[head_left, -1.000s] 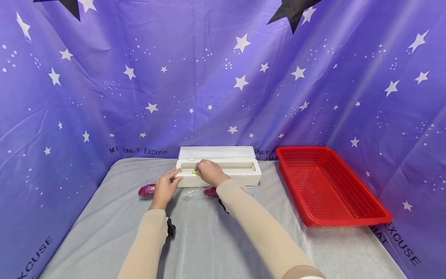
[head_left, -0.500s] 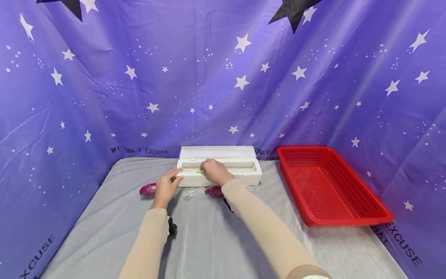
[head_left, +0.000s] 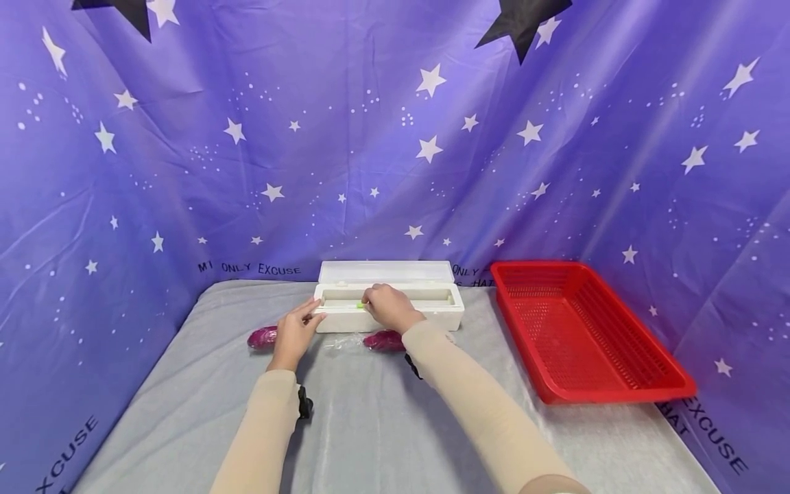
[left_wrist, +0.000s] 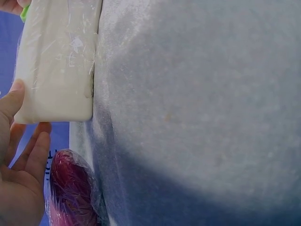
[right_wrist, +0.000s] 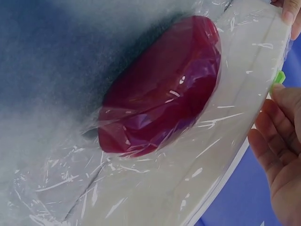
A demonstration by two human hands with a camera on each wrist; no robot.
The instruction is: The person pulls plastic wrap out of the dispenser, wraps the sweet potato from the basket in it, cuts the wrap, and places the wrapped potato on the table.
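Note:
A long white cling film box [head_left: 435, 320] stands at the back of the table with its lid [head_left: 386, 272] raised. My left hand [head_left: 293, 336] grips its left end, thumb on the front edge and fingers at the end wall. My right hand [head_left: 390, 307] pinches a small green slide cutter [right_wrist: 280, 77] on the box's edge. Clear film [right_wrist: 207, 141] hangs down the front and lies over a glossy dark-red oval piece [right_wrist: 160, 89], perhaps a vegetable. A second purple-red piece [left_wrist: 70, 188], wrapped in film, lies beside my left hand.
A red plastic basket [head_left: 574, 329] with perforated walls stands on the right of the table. Grey cloth [head_left: 358, 425] covers the table. A purple star-printed curtain [head_left: 370, 137] hangs close behind the box and along both sides.
My right hand has slid a little to the right along the box edge with the green slide cutter. My left hand keeps its place at the left end.

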